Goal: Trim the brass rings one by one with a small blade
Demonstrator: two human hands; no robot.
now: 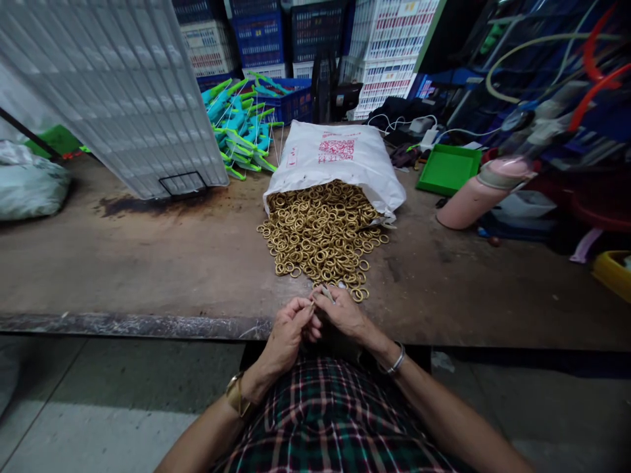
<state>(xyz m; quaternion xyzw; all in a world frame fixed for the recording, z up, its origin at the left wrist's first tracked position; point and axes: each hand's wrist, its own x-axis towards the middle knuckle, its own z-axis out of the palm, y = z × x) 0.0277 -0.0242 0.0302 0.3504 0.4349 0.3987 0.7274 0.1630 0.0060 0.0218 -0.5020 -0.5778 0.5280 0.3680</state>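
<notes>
My left hand (294, 326) and my right hand (344, 314) meet at the table's front edge. Both are closed, with fingertips pinched close together. What my left fingers hold is too small to make out. A small, flat greyish piece (328, 295) shows at the thumb and fingers of my right hand; its kind is unclear. Just beyond my hands lies a heap of gold-coloured metal rings (320, 236). The rings spill from the mouth of a white woven sack (340, 154) with red print, which lies on its side.
A brown wooden table (148, 263) carries everything. At left stands a ribbed translucent panel (142, 98), beside green and blue plastic pieces (241, 128). To the right are a green tray (449, 169) and a pink bottle (480, 194). Stacked crates (259, 36) stand behind.
</notes>
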